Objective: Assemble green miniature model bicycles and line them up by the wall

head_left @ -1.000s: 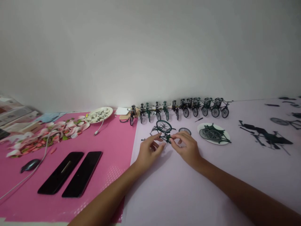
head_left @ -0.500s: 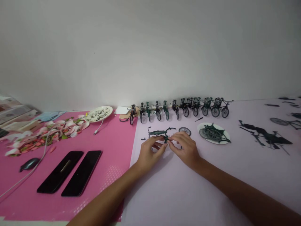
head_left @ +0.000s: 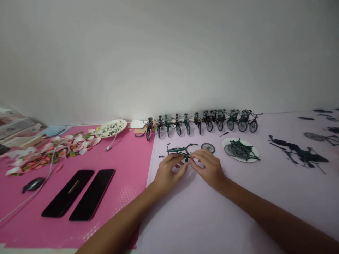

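Over the pale lilac sheet, my left hand (head_left: 170, 171) and my right hand (head_left: 208, 165) meet fingertip to fingertip. Both pinch a small dark green toy bicycle part (head_left: 186, 158), whose exact shape is partly covered by the fingers. Just behind the fingers lies a green toy bicycle frame (head_left: 176, 150) with a curved fender. A loose grey spoked wheel (head_left: 208, 147) rests right behind my right hand. To the left of the frame sits a tiny dark piece (head_left: 161, 156).
A row of assembled toy bicycles (head_left: 196, 121) stands along the wall. At right are a white plate (head_left: 254, 158) of wheels and green parts, a small screwdriver (head_left: 224, 134) and black parts (head_left: 300, 151). Two phones (head_left: 92, 194), flower petals (head_left: 76, 143) and a plate of small pieces (head_left: 111, 127) occupy the pink side.
My left thumb and fingers have shifted slightly around the small green part. My right hand keeps its pinch nearly unmoved, and the surrounding things stay in place.
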Demonstrator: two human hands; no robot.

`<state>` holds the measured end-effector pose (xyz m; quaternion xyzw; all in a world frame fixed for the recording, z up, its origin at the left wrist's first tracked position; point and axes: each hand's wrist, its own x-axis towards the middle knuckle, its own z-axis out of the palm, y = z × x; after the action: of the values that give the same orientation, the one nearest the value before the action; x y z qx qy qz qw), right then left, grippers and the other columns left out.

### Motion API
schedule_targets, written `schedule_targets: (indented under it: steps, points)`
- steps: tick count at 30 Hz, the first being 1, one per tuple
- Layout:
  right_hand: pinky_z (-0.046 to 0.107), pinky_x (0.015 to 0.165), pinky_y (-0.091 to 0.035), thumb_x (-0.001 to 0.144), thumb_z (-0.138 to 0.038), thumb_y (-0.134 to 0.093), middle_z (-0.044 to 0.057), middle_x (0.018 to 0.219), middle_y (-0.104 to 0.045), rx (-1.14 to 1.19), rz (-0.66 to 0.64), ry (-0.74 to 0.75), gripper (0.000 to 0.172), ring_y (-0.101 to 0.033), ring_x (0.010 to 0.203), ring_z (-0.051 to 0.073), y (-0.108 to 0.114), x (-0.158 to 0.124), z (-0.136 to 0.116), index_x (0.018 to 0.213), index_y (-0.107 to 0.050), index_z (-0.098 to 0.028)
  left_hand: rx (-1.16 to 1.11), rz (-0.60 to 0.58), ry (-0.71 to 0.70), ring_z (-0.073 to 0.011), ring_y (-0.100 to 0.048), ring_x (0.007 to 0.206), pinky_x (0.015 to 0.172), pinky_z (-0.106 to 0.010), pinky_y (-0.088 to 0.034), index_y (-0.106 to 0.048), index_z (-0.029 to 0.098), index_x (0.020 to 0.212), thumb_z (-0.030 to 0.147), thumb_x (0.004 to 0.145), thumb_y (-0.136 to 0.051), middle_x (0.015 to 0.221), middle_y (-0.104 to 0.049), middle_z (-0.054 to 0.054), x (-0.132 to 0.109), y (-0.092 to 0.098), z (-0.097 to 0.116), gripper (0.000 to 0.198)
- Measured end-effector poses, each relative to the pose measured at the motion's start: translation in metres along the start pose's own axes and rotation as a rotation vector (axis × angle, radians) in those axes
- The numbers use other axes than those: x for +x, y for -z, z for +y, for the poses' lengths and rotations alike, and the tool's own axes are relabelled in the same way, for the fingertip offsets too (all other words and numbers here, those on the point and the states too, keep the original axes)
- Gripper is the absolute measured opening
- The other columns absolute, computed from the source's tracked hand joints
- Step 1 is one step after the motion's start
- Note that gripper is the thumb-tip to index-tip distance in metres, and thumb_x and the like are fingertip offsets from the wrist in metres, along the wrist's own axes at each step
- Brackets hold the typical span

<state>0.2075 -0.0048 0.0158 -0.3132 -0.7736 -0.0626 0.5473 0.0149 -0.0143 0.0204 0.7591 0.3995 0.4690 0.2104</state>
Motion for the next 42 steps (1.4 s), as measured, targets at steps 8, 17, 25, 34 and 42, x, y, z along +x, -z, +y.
schedule_targets:
  steps: [8, 17, 25, 34, 42]
  points:
    - [0.037, 0.079, -0.062, 0.097, -0.011, -0.065, 0.006, 0.091, -0.077, 0.066, -0.019, 0.035, 0.023, -0.073, 0.085, 0.021, -0.002, -0.003, 0.000, 0.113, -0.075, -0.025, -0.246, 0.026, 0.177, -0.0220, -0.076, 0.085, 0.081, -0.035, -0.065, -0.080, 0.015, 0.102, 0.043, 0.085, -0.079, 0.098, -0.078, -0.013, 0.003, -0.003, -0.002, 0.032]
    - [0.039, 0.086, -0.065, 0.096, -0.010, -0.066, 0.006, 0.097, -0.079, 0.111, -0.047, 0.042, 0.027, -0.076, 0.093, 0.022, -0.004, -0.004, -0.001, 0.116, -0.076, -0.027, -0.422, 0.074, 0.413, -0.0241, -0.077, 0.084, 0.083, -0.037, -0.064, -0.077, 0.013, 0.098, 0.047, 0.071, -0.090, 0.096, -0.081, -0.013, 0.006, -0.003, -0.005, 0.044]
    - [0.040, 0.084, -0.065, 0.095, -0.012, -0.068, 0.004, 0.094, -0.080, 0.126, -0.041, 0.012, 0.026, -0.076, 0.090, 0.022, -0.003, -0.003, -0.001, 0.114, -0.077, -0.028, -0.436, 0.080, 0.434, -0.0247, -0.077, 0.087, 0.083, -0.036, -0.062, -0.078, 0.014, 0.097, 0.051, 0.075, -0.087, 0.098, -0.081, -0.012, 0.008, -0.002, -0.008, 0.044]
    - [0.042, 0.080, -0.063, 0.092, -0.012, -0.073, 0.004, 0.086, -0.078, 0.023, -0.041, 0.006, 0.024, -0.070, 0.092, 0.024, -0.002, -0.004, 0.003, 0.105, -0.080, -0.031, -0.467, 0.062, 0.464, -0.0260, -0.077, 0.084, 0.078, -0.035, -0.061, -0.076, 0.013, 0.106, 0.057, 0.077, -0.083, 0.087, -0.081, -0.012, 0.008, -0.003, -0.009, 0.053]
    - [0.037, 0.083, -0.065, 0.096, -0.012, -0.064, 0.004, 0.101, -0.080, 0.128, -0.068, -0.051, 0.034, -0.074, 0.096, 0.022, -0.001, -0.004, 0.002, 0.123, -0.075, -0.031, -0.458, 0.046, 0.475, -0.0235, -0.077, 0.077, 0.062, -0.028, -0.057, -0.071, 0.013, 0.110, 0.061, 0.084, -0.075, 0.087, -0.079, -0.011, 0.012, -0.003, -0.010, 0.055]
